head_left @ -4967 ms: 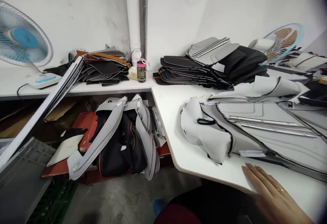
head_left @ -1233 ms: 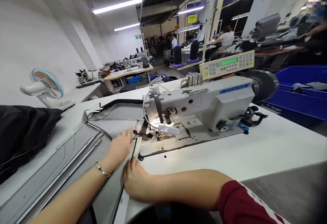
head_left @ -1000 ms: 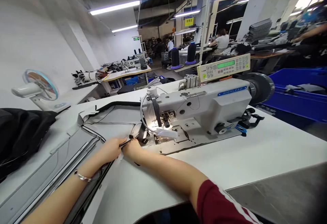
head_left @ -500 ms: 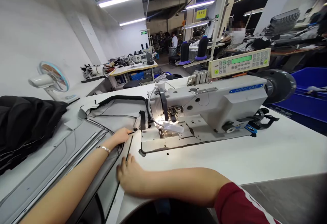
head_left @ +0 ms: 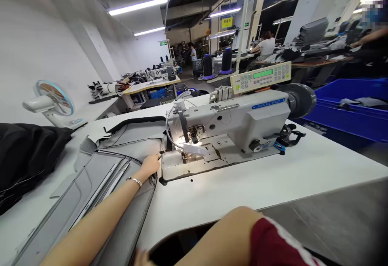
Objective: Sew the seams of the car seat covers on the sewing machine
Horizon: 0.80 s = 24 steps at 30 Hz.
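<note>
My left hand [head_left: 150,165], with a bracelet at the wrist, is closed at the edge of a large grey fabric piece [head_left: 133,130] with black piping, left of the sewing machine's bed. A small dark tip, too small to name, shows at its fingertips. My right hand [head_left: 142,258] is at the bottom edge, by the near end of the fabric's piped edge; it is blurred and mostly cut off, so its grip is hidden. The sewing machine [head_left: 230,118] has its lamp lit over the needle area. Part of the fabric lies against the machine's left end.
Black fabric [head_left: 27,153] is heaped at the left, near a fan [head_left: 54,98]. A control panel [head_left: 261,78] and black thread cones [head_left: 226,60] stand behind the machine. Blue bins [head_left: 345,112] are at the right. Other people are in the background, one at the far right edge.
My right hand has moved from the fabric's edge down toward me, to the bottom of the view. The fabric has shifted and lies flatter along its piped edge. The view has turned right.
</note>
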Each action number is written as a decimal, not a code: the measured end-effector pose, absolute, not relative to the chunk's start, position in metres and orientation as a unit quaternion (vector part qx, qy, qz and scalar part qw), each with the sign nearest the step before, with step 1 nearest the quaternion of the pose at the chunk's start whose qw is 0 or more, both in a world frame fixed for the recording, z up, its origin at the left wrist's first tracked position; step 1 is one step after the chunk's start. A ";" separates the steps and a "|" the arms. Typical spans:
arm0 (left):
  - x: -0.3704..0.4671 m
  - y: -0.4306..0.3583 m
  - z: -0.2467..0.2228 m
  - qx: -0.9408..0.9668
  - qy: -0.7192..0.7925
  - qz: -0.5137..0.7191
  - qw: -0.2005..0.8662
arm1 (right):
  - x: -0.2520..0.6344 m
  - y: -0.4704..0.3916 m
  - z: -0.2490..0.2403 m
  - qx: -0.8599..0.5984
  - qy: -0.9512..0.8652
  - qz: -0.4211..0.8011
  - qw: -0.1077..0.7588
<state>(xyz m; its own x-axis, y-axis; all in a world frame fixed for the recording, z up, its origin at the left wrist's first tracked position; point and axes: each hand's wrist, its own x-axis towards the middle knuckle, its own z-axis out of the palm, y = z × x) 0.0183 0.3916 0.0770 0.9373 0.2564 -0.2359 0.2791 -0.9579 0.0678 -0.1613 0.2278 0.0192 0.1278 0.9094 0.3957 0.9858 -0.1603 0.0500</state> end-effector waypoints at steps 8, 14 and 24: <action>0.020 0.365 0.086 0.974 0.093 -0.164 0.127 | -0.116 0.173 0.042 -0.707 -0.605 -0.350 0.107; 0.023 0.361 0.086 0.972 0.052 -0.166 0.157 | -0.060 0.179 0.035 -0.748 -0.595 -0.292 0.042; 0.042 0.373 0.072 0.980 -0.105 -0.103 0.134 | -0.008 0.186 0.015 -0.807 -0.570 -0.073 0.134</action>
<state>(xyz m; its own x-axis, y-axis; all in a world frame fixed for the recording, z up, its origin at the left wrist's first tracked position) 0.0416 0.3726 0.0719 0.9567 -0.2337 -0.1737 -0.1784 -0.9419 0.2847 -0.0082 0.1859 0.0154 0.3391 0.9008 0.2712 0.9401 -0.3136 -0.1337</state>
